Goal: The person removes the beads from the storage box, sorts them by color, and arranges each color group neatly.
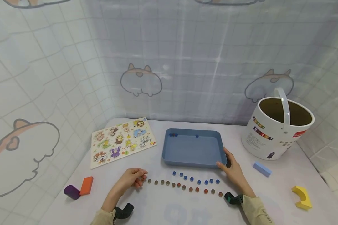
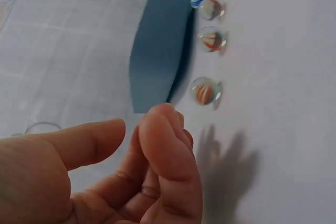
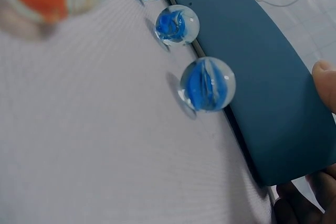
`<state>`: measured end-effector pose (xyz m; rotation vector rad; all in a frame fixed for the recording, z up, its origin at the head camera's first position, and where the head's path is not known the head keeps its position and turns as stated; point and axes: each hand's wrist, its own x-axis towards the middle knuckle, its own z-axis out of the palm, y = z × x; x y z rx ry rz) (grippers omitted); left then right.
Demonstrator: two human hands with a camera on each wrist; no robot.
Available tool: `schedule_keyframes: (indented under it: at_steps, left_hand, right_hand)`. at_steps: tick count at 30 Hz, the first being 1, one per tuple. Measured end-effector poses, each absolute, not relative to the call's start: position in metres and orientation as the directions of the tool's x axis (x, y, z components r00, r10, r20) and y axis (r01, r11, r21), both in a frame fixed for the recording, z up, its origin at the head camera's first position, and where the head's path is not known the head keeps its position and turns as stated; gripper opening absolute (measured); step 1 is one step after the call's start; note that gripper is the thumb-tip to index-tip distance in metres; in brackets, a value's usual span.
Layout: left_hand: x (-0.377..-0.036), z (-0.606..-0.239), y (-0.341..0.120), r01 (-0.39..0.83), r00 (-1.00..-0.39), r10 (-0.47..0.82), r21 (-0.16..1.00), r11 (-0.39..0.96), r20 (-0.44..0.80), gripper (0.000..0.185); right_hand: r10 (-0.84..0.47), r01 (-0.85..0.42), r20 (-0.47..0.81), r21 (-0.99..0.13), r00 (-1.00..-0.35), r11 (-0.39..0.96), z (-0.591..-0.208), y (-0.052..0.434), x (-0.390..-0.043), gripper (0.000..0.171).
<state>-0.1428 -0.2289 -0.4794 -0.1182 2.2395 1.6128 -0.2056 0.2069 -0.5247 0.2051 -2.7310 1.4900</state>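
Observation:
A blue tray [image 1: 192, 150] lies in the middle of the table, with several small marbles along its far side. My right hand [image 1: 233, 167] grips its near right corner; in the right wrist view the thumb [image 3: 325, 85] is at the rim and the fingers are lower down, around the side. In front of the tray runs a row of blue marbles [image 1: 192, 179], and nearer me a longer row of clear and orange-swirled marbles [image 1: 190, 189]. My left hand [image 1: 133, 178] is beside that row's left end, fingers loosely bent. The left wrist view shows its thumb and forefinger apart, a marble [image 2: 203, 92] just beyond them.
An animal puzzle board [image 1: 122, 142] lies at the back left, a white bucket [image 1: 262, 140] stands at the back right. Left are a purple cylinder [image 1: 72, 192] and an orange block [image 1: 86, 185]; right, a blue block [image 1: 262, 169] and a yellow arch [image 1: 302, 197].

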Motion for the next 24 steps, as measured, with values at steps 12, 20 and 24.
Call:
schedule_keyframes:
  at_steps: [12, 20, 24]
  left_hand:
    - [-0.150, -0.455, -0.218, -0.242, -0.966, -0.014, 0.885, 0.399, -0.258, 0.034]
    - [-0.222, -0.409, -0.121, -0.082, -0.995, 0.031, 0.937, 0.340, -0.098, 0.041]
    - [-0.263, -0.417, -0.083, -0.143, -0.990, -0.031, 0.941, 0.307, -0.140, 0.048]
  right_hand:
    - [-0.119, -0.131, 0.079, -0.834, -0.990, 0.535, -0.524, 0.202, -0.204, 0.081]
    - [-0.117, -0.157, 0.112, -0.835, -0.987, 0.528, -0.521, 0.209, -0.204, 0.078]
    - [-0.128, -0.159, 0.108, -0.843, -0.986, 0.514, -0.521, 0.207, -0.203, 0.079]
